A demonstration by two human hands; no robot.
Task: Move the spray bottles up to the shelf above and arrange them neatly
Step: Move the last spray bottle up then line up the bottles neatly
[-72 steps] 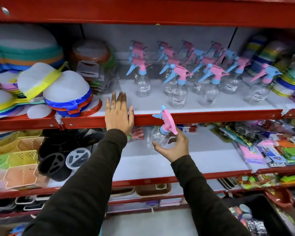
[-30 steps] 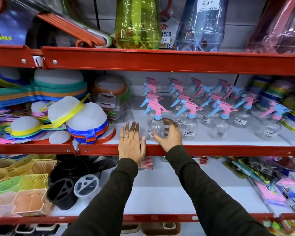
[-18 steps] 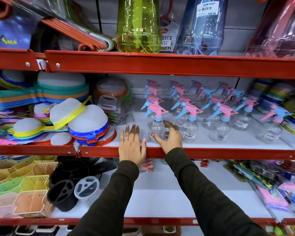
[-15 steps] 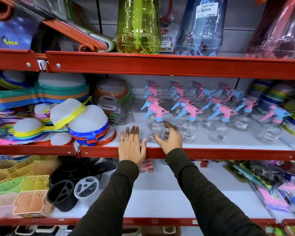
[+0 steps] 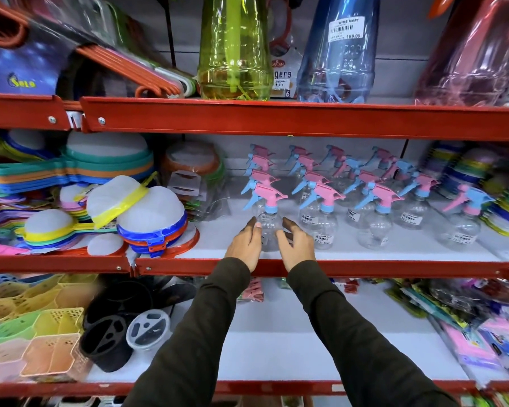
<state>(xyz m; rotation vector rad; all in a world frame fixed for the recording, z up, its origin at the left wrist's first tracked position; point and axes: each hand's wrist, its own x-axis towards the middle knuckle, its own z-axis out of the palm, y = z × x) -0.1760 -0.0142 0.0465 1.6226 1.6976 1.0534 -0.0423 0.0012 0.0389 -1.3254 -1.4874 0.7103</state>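
Several clear spray bottles with pink and blue trigger heads stand in rows on the middle shelf, which has a red front rim. The front-left spray bottle stands upright near the rim. My left hand presses against its left side and my right hand against its right side, so both cup the clear body. The white lower shelf under my arms holds no spray bottle that I can see.
Coloured mesh strainers are piled to the left on the same shelf. Tall green and blue bottles stand on the top shelf. Plastic baskets, black round holders and packets lie on the lower shelf.
My right hand carried a bottle up from the lower shelf and stood it at the front left. My left hand has left the shelf rim and now touches the bottle's left side.
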